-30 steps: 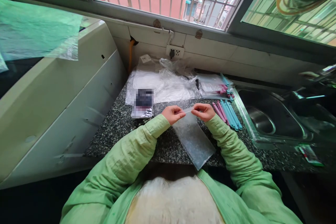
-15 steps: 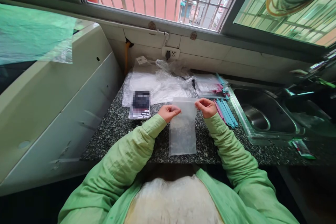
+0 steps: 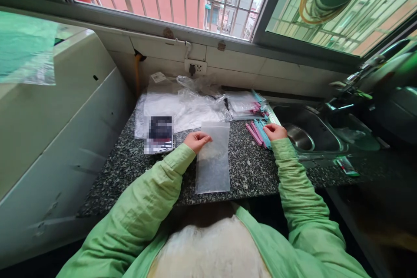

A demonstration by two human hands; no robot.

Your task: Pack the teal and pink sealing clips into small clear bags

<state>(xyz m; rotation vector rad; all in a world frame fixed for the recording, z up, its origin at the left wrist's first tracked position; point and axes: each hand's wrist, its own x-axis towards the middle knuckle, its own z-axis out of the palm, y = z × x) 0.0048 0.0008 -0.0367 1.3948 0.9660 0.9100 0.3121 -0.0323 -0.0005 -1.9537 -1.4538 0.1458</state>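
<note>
My left hand [image 3: 197,141] pinches the upper left side of a clear plastic zip bag [image 3: 213,165], which looks flat and hangs over the speckled counter near its front edge. To the right, my right hand [image 3: 275,132] is at a small pile of pink and blue bag clips. Its thumb and fingertips are closed on a blue bag clip [image 3: 259,129] at the pile's right side. Beside it lie pink bag clips [image 3: 253,134]. Behind the pile rest clear bags [image 3: 241,103] with more pink and blue clips on or in them.
Crumpled clear plastic packaging [image 3: 182,106] covers the back of the counter [image 3: 127,173]. A blurred dark and white item [image 3: 159,134] lies left of my left hand. The metal sink [image 3: 306,117] is on the right, with a small packet [image 3: 347,166] near its front.
My right hand has let go of the bag and moved right onto the clips. My left hand still holds the bag. The whole view has shifted a little.
</note>
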